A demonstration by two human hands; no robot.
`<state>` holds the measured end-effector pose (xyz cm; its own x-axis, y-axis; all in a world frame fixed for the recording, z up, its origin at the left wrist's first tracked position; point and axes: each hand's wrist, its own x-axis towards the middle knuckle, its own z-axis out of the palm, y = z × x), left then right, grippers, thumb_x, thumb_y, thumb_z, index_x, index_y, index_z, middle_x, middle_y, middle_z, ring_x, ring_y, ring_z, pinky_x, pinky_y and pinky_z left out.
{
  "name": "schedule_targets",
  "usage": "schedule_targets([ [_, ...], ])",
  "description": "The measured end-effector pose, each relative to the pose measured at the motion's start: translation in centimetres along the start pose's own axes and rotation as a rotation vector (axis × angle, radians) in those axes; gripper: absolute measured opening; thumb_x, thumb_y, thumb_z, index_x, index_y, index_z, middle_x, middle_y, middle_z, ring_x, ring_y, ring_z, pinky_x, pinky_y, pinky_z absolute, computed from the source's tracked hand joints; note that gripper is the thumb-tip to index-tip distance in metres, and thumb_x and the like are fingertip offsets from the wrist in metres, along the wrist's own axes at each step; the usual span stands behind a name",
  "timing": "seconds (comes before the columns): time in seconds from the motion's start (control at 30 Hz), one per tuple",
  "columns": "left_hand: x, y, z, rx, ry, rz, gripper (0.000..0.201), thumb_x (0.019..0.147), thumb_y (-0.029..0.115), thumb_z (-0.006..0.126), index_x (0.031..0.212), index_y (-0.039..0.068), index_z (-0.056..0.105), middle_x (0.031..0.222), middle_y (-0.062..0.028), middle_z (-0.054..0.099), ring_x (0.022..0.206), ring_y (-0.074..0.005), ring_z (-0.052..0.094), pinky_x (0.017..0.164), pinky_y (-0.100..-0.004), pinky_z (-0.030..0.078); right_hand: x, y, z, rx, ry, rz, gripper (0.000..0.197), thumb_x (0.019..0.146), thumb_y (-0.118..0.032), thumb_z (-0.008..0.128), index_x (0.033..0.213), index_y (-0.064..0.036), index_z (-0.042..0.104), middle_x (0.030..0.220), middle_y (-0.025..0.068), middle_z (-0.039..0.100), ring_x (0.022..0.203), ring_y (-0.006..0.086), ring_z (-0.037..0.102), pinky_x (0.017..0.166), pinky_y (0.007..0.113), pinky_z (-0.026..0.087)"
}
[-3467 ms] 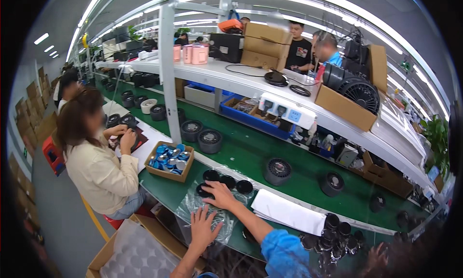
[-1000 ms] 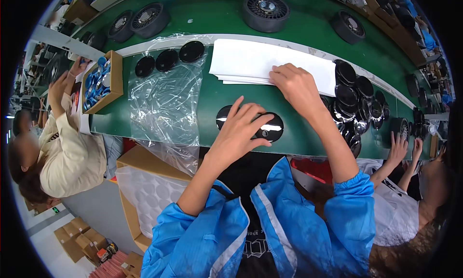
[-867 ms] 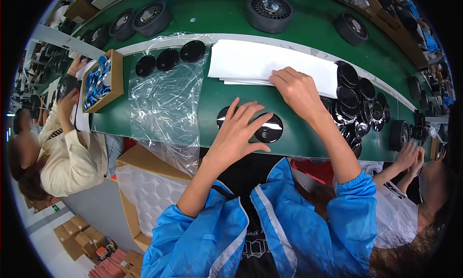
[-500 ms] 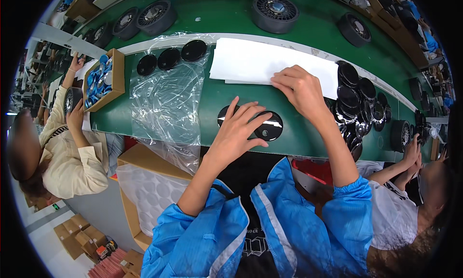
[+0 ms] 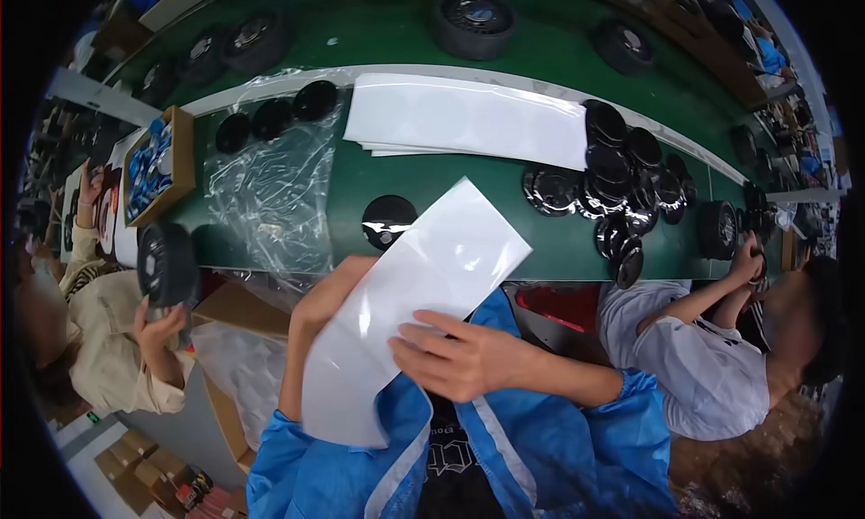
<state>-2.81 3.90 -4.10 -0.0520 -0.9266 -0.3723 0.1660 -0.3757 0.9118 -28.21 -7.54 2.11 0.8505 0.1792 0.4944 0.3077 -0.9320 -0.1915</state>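
Observation:
A glossy white sheet point(image 5: 432, 258) with faint round outlines slants in front of me, lifted off the green table. My left hand point(image 5: 350, 272) holds it from behind; its fingers are hidden by the sheet. My right hand point(image 5: 464, 357) has its bent fingers on the sheet's lower right edge, the thumb out of sight. Just beyond the sheet, a glossy black disc point(image 5: 387, 220) with a small hole lies on the table, partly covered. Farther back lies a stack of similar white sheets point(image 5: 459, 113).
A pile of black discs point(image 5: 622, 172) fills the right side. At left, three black discs point(image 5: 272, 120) rest by clear plastic film point(image 5: 270, 199) and a cardboard box point(image 5: 185, 163) of blue pieces. Co-workers sit either side; the left one holds a wheel point(image 5: 165, 265). More wheels point(image 5: 473, 28) stand behind.
My right hand has brought a white sheet from the stack toward me. My left hand has left the black discs and moved behind the sheet. The left co-worker's wheel has come nearer.

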Motion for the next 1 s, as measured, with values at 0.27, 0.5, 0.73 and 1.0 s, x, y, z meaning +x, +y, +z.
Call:
schedule_targets([
  [0.27, -1.9, 3.6, 1.0, 0.225, -0.035, -0.051, 0.033, 0.105, 0.021, 0.078, 0.127, -0.005, 0.077, 0.109, -0.006, 0.082, 0.095, -0.0096, 0.072, 0.081, -0.0296, 0.058, 0.7, 4.6, -3.8, 0.125, 0.313, 0.718, 0.034, 0.092, -0.008, 0.084, 0.125, -0.0068, 0.079, 0.116, 0.0123, 0.077, 0.112, 0.0284, 0.072, 0.101, 0.038, 0.055],
  [0.5, -2.2, 2.9, 5.1, 0.143, 0.301, 0.292, 0.022, 0.107, 0.015, 0.076, 0.117, -0.004, 0.08, 0.089, -0.0039, 0.077, 0.08, -0.0051, 0.063, 0.07, -0.0266, 0.052, 1.2, 3.4, -2.5, 0.594, 0.222, 0.833, 0.031, 0.094, 0.002, 0.08, 0.124, -0.0028, 0.08, 0.103, 0.0132, 0.075, 0.086, 0.0244, 0.071, 0.08, 0.033, 0.056],
  [0.73, -2.8, 0.0, 7.4, 0.017, 0.328, 0.28, 0.017, 0.107, 0.01, 0.074, 0.106, -0.006, 0.081, 0.077, 0.0007, 0.067, 0.067, -0.0029, 0.049, 0.057, -0.0257, 0.037, -0.5, 0.6, -1.3, 0.11, -0.002, 0.512, 0.037, 0.082, -0.001, 0.083, 0.118, -0.0046, 0.082, 0.104, 0.0092, 0.075, 0.084, 0.0223, 0.071, 0.067, 0.034, 0.057],
  [1.0, -1.9, -1.6, 8.6, -0.038, 0.427, 0.162, 0.02, 0.108, 0.012, 0.075, 0.102, -0.006, 0.081, 0.074, 0.0038, 0.066, 0.064, -0.0015, 0.044, 0.054, -0.0262, 0.031, -1.5, 1.7, 0.3, -0.026, 0.153, 0.349, 0.04, 0.069, -0.01, 0.076, 0.108, -0.0047, 0.085, 0.108, 0.0091, 0.076, 0.091, 0.0254, 0.074, 0.072, 0.033, 0.061],
])
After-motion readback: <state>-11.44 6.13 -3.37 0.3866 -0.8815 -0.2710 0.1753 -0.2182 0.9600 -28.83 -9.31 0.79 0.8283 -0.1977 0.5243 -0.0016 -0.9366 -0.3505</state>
